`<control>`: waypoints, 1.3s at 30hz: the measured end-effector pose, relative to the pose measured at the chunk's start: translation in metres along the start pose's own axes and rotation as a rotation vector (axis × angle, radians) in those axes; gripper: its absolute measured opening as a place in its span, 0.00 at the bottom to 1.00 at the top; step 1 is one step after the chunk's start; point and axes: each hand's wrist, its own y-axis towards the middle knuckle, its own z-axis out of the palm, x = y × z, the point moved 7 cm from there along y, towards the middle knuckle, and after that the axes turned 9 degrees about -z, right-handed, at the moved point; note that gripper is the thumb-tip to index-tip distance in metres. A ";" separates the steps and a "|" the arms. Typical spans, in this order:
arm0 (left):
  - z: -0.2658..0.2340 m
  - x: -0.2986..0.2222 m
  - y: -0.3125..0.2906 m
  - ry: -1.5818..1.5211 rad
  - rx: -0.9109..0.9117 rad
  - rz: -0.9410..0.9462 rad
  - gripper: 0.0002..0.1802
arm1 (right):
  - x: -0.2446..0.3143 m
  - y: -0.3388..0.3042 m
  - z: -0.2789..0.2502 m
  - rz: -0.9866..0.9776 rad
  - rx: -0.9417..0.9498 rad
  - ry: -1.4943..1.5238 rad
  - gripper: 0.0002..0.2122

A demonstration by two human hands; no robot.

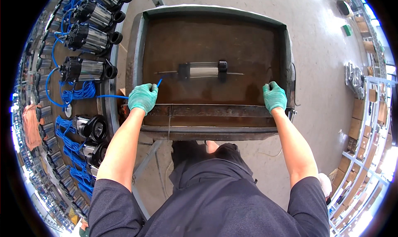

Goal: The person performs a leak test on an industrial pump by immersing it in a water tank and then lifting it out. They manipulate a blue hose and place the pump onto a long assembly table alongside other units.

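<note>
A metal tank (136,46) of brown, murky liquid stands in front of me. In it a silver and black cylindrical pump (204,70) lies on its side, with a thin rod sticking out at either end. My left hand (143,97), in a green glove, is closed on a blue cable (112,96) at the tank's left side; a short end shows above the fingers and the rest runs left. My right hand (274,96), gloved alike, is closed in a fist near the tank's right wall. What its fingers hold, if anything, is hidden.
A flat metal bar (215,110) crosses the tank's near side. Along the left, a conveyor edge (111,108) borders several similar pumps (85,69) and coiled blue cables (81,91). Shelving (360,154) with cardboard boxes stands at the right, beyond grey floor (319,71).
</note>
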 end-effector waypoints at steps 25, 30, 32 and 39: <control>0.004 0.011 0.008 -0.094 0.079 0.060 0.22 | 0.200 0.065 0.050 -0.406 0.304 -0.236 0.19; 0.002 0.010 0.009 -0.097 0.136 0.053 0.22 | 0.215 0.063 0.076 -0.427 0.350 -0.318 0.20; 0.002 0.012 0.011 -0.108 0.145 0.040 0.22 | 0.211 0.061 0.084 -0.403 0.388 -0.309 0.22; 0.001 0.012 0.010 -0.125 0.138 0.052 0.21 | 0.199 0.040 0.091 -0.296 0.409 -0.209 0.25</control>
